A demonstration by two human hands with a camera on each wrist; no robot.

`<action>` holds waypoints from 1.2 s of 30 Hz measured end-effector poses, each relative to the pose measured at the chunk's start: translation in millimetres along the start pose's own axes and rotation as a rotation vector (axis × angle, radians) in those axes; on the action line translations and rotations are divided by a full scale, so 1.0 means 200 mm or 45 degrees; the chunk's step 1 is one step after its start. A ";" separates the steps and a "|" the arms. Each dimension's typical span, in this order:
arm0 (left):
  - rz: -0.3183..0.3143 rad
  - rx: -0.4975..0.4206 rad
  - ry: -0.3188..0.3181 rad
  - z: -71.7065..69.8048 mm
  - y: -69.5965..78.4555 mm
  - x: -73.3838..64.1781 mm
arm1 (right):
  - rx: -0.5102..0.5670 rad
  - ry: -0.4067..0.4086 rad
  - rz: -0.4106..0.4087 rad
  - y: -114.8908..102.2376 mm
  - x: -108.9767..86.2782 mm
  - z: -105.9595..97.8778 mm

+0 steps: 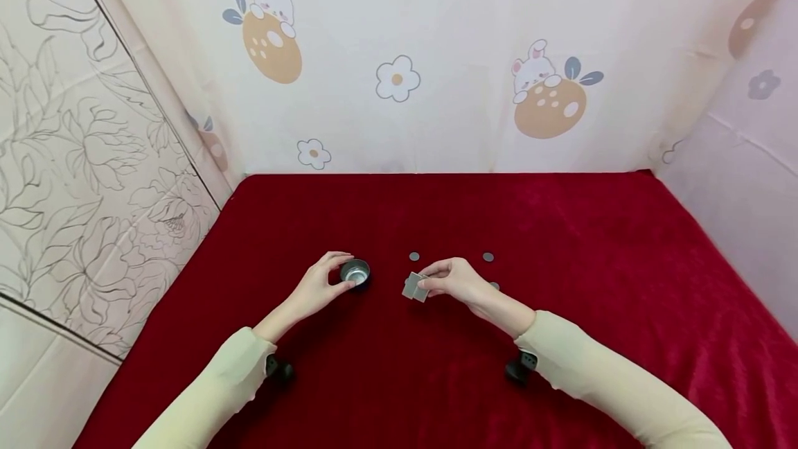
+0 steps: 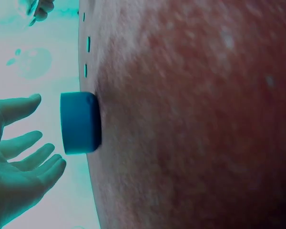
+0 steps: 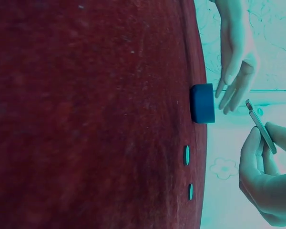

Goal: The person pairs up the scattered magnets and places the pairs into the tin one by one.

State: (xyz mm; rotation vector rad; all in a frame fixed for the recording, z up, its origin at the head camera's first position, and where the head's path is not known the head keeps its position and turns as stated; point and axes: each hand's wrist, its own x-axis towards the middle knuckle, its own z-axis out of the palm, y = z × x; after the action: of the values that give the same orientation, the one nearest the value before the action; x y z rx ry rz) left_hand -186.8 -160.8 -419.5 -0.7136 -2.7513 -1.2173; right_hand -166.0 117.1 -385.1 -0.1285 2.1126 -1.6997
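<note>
A small round metal cup, silvery inside and dark on the outer wall, sits on the red cloth. Just above its rim hovers my left hand, fingers spread. In the left wrist view a gap shows between those fingers and the cup. My right hand pinches thin grey square plates between thumb and fingers, raised over the cloth to the right of the cup. Seen edge-on in the right wrist view, the plates slant upward from the fingers.
Flat grey discs lie on the red cloth: one disc behind the plates, another farther right, and a third partly hidden by the right wrist. Behind the table hangs a patterned curtain. A floral panel stands at left.
</note>
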 end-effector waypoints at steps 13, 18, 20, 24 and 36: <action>-0.132 -0.130 -0.129 -0.01 -0.06 0.00 | 0.157 0.045 0.009 -0.03 0.13 0.07; -0.143 -0.165 -0.134 -0.01 -0.08 0.00 | 0.215 0.024 -0.003 -0.05 0.16 0.11; -0.157 -0.172 -0.137 -0.01 -0.08 0.00 | 0.223 0.033 0.020 -0.07 0.18 0.13; -0.168 -0.181 -0.145 -0.02 -0.08 0.00 | 0.236 0.073 0.064 -0.11 0.19 0.18; -0.191 -0.262 -0.164 0.00 -0.09 0.01 | 0.306 0.127 0.047 -0.09 0.30 0.25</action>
State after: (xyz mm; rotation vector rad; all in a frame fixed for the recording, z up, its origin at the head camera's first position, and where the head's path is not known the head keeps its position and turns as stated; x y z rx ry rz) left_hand -197.1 -170.6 -430.3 -0.6305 -2.8561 -1.5561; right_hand -205.1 47.0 -391.2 0.0675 1.9465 -1.9577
